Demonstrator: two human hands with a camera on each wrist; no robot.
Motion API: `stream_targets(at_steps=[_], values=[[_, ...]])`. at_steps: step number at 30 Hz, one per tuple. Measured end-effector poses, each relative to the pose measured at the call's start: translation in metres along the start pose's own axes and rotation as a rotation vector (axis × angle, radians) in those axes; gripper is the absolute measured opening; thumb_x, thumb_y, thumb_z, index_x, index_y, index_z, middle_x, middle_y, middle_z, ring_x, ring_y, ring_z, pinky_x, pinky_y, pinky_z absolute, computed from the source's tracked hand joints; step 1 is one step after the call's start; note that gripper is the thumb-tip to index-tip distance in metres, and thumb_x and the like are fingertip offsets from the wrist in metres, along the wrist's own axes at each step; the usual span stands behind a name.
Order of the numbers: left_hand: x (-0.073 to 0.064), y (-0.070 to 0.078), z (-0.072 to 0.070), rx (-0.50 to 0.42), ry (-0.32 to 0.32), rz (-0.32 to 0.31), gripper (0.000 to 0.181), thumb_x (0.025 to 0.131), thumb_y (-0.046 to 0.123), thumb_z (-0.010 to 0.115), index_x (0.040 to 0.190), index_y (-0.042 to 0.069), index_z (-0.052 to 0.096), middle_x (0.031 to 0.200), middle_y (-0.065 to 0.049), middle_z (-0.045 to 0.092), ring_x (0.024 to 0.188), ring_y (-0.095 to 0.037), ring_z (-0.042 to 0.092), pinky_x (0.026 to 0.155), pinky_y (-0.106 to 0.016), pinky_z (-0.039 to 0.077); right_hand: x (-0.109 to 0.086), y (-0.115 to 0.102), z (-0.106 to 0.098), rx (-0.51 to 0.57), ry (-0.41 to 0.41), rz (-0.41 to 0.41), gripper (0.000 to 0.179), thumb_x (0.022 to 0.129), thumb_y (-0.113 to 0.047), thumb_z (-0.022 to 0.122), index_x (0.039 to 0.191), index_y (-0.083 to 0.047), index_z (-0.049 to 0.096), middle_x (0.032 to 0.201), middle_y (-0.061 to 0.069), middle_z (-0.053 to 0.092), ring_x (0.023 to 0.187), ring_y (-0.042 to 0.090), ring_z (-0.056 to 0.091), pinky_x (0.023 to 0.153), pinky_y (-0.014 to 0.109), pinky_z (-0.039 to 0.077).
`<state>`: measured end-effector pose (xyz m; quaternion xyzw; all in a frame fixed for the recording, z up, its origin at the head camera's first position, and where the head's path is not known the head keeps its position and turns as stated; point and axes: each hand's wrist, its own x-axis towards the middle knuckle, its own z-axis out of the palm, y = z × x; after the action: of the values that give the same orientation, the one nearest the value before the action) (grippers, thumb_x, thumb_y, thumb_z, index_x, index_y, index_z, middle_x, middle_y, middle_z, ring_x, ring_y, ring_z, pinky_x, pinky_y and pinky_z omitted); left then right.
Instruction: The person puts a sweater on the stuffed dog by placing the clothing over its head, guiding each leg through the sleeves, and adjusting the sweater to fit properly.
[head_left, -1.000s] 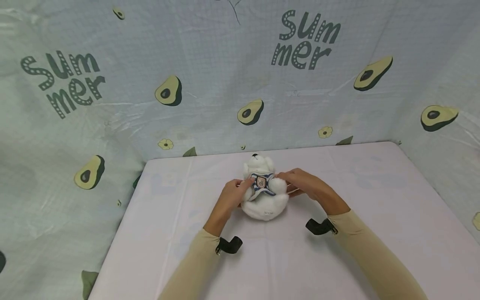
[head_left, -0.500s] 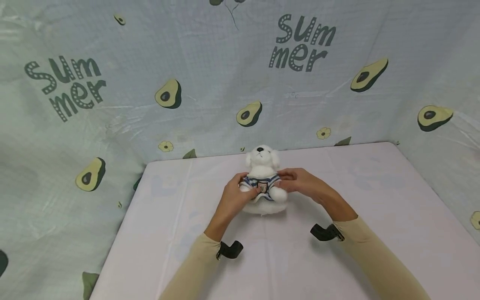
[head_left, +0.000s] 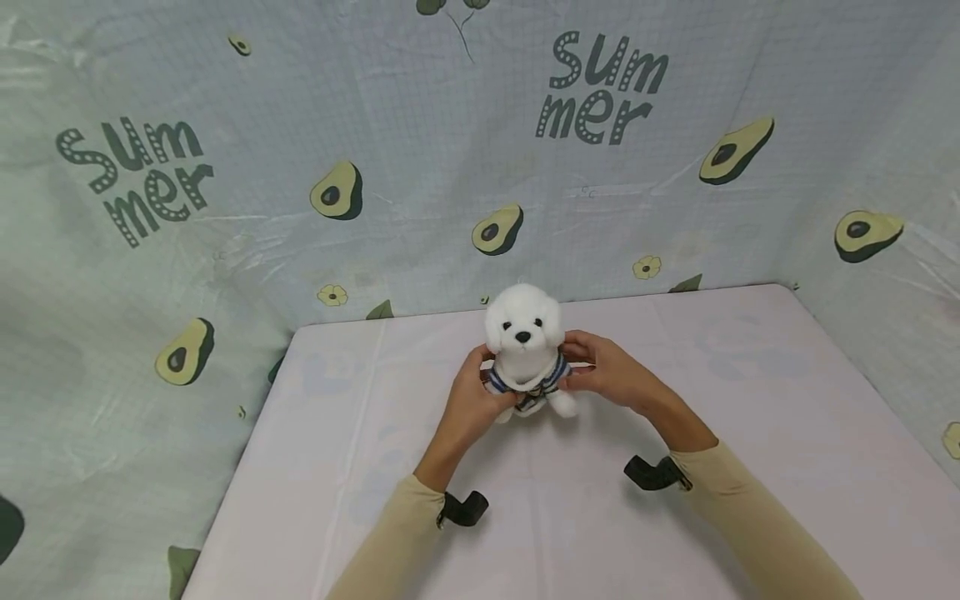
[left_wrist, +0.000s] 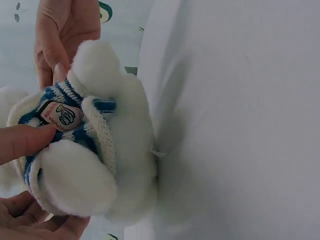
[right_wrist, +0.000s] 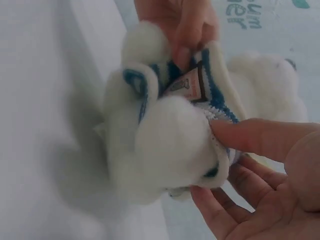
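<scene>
A white plush dog (head_left: pixel 523 321) in a blue-and-white striped knit top sits upright near the far side of the table, its black nose and eyes turned toward me. My left hand (head_left: pixel 474 392) grips its left-of-view side, the thumb lying on the front of the top by a sewn patch (left_wrist: pixel 62 115). From the other side my right hand (head_left: pixel 611 371) holds the body, thumb in front and fingers behind. The wrist views show the plush's rounded white base (left_wrist: pixel 132 150) close to the table; whether it touches is hard to tell.
A pale pinkish cloth covers the table (head_left: pixel 637 517). Behind and at both sides hangs a light curtain (head_left: pixel 420 117) printed with avocados and lettering. A black wrist camera (head_left: pixel 465 508) sits on the left wrist, another black camera (head_left: pixel 652 473) on the right.
The plush dog has tipped from leaning back, muzzle up, to upright with its face toward me. Both hands have kept hold of its sides, turning with it.
</scene>
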<state>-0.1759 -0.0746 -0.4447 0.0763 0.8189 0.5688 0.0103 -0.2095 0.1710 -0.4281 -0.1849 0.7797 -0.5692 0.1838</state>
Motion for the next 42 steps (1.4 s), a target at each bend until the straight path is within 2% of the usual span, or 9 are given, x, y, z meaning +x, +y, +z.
stream_targets(at_steps=[5, 9, 14, 20, 23, 27, 34, 42], values=[[-0.001, -0.006, 0.002, 0.019, -0.025, 0.022, 0.082, 0.082, 0.007, 0.080, 0.152, 0.007, 0.039, 0.150, -0.010, 0.047, 0.132, -0.032, 0.052, 0.103, -0.046, 0.049, -0.003, 0.010, 0.003, -0.023, 0.024, -0.014, 0.073, 0.090, -0.010, 0.077, 0.153, -0.007, 0.039, 0.155, 0.016, 0.044, 0.145, 0.037, 0.040, 0.111, 0.055, 0.040], [-0.003, -0.013, 0.002, 0.064, -0.070, 0.034, 0.084, 0.084, 0.007, 0.080, 0.154, 0.005, 0.035, 0.151, -0.012, 0.044, 0.134, -0.032, 0.049, 0.108, -0.048, 0.045, -0.007, 0.017, 0.004, -0.065, 0.008, 0.004, 0.078, 0.091, -0.014, 0.077, 0.156, -0.009, 0.034, 0.156, 0.015, 0.041, 0.143, 0.039, 0.040, 0.109, 0.056, 0.042], [-0.005, -0.021, 0.004, 0.169, -0.123, 0.067, 0.081, 0.081, 0.006, 0.083, 0.150, 0.002, 0.039, 0.140, -0.016, 0.047, 0.130, -0.031, 0.050, 0.110, -0.048, 0.042, -0.012, 0.024, 0.007, -0.121, -0.025, -0.017, 0.075, 0.091, -0.009, 0.076, 0.153, -0.005, 0.035, 0.154, 0.017, 0.040, 0.141, 0.041, 0.042, 0.110, 0.054, 0.042], [-0.007, -0.022, 0.006, 0.239, -0.081, 0.077, 0.071, 0.079, 0.005, 0.086, 0.140, -0.001, 0.049, 0.132, -0.016, 0.050, 0.126, -0.031, 0.052, 0.109, -0.046, 0.043, -0.011, 0.028, 0.011, -0.211, -0.002, -0.074, 0.071, 0.088, -0.009, 0.079, 0.150, -0.007, 0.044, 0.146, 0.017, 0.045, 0.140, 0.038, 0.041, 0.110, 0.057, 0.041], [-0.007, -0.023, 0.006, 0.265, -0.062, 0.090, 0.069, 0.079, 0.005, 0.086, 0.137, -0.002, 0.050, 0.130, -0.015, 0.051, 0.125, -0.031, 0.053, 0.108, -0.046, 0.044, -0.011, 0.027, 0.011, -0.233, 0.003, -0.073, 0.071, 0.088, -0.010, 0.079, 0.150, -0.007, 0.043, 0.148, 0.016, 0.046, 0.140, 0.037, 0.041, 0.109, 0.056, 0.043], [-0.010, -0.023, 0.005, 0.262, -0.058, 0.104, 0.071, 0.080, 0.007, 0.085, 0.140, -0.001, 0.049, 0.130, -0.014, 0.052, 0.124, -0.030, 0.053, 0.108, -0.048, 0.043, -0.012, 0.026, 0.008, -0.233, 0.005, -0.075, 0.069, 0.089, -0.013, 0.079, 0.148, -0.008, 0.045, 0.148, 0.015, 0.047, 0.139, 0.038, 0.044, 0.109, 0.055, 0.043], [-0.013, -0.024, 0.003, 0.239, -0.056, 0.078, 0.072, 0.084, 0.011, 0.082, 0.146, 0.003, 0.045, 0.135, -0.013, 0.052, 0.125, -0.030, 0.053, 0.105, -0.049, 0.045, -0.013, 0.028, 0.005, -0.205, 0.005, -0.055, 0.063, 0.092, -0.018, 0.077, 0.146, -0.011, 0.046, 0.149, 0.013, 0.047, 0.137, 0.039, 0.048, 0.108, 0.055, 0.044], [-0.013, -0.027, 0.003, 0.248, -0.042, 0.130, 0.065, 0.081, 0.005, 0.080, 0.139, 0.002, 0.051, 0.127, -0.013, 0.057, 0.121, -0.028, 0.056, 0.105, -0.050, 0.044, -0.012, 0.026, 0.002, -0.204, -0.029, -0.086, 0.058, 0.094, -0.010, 0.073, 0.146, -0.005, 0.046, 0.145, 0.016, 0.048, 0.132, 0.039, 0.053, 0.106, 0.049, 0.048]])
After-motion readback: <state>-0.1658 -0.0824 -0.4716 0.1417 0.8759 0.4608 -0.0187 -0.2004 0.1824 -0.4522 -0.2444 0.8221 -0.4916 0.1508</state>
